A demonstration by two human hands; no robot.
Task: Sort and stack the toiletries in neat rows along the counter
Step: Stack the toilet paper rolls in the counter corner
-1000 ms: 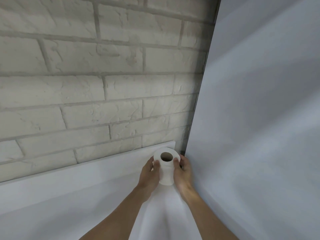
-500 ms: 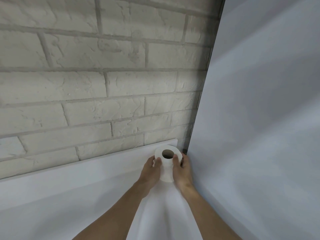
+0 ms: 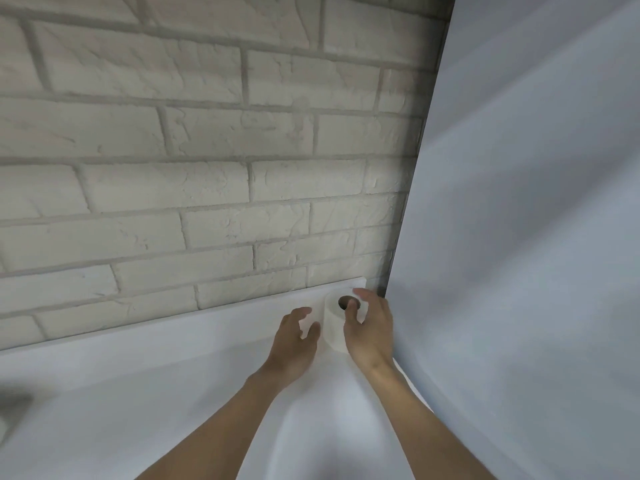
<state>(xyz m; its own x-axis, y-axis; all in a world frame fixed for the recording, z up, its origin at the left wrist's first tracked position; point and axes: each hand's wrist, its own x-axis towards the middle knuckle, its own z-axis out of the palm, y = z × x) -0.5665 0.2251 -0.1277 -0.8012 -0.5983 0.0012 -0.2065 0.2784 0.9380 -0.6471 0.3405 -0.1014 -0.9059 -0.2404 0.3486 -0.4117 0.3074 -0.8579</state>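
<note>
White toilet roll (image 3: 333, 327) upright in counter (image 3: 173, 358) corner between left hand (image 3: 294, 341), right hand (image 3: 370, 334).

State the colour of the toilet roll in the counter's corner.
The toilet roll is plain white, seen best in the head view.

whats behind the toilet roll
The counter's raised back edge, then the brick wall. The right hand covers the toilet roll's right side, so whether it touches the side panel is hidden.

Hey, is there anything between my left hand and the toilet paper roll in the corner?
Nothing visible. The left hand is just left of the toilet paper roll, with only a gap of bare counter between them. The right hand is at the roll's other side.
</note>
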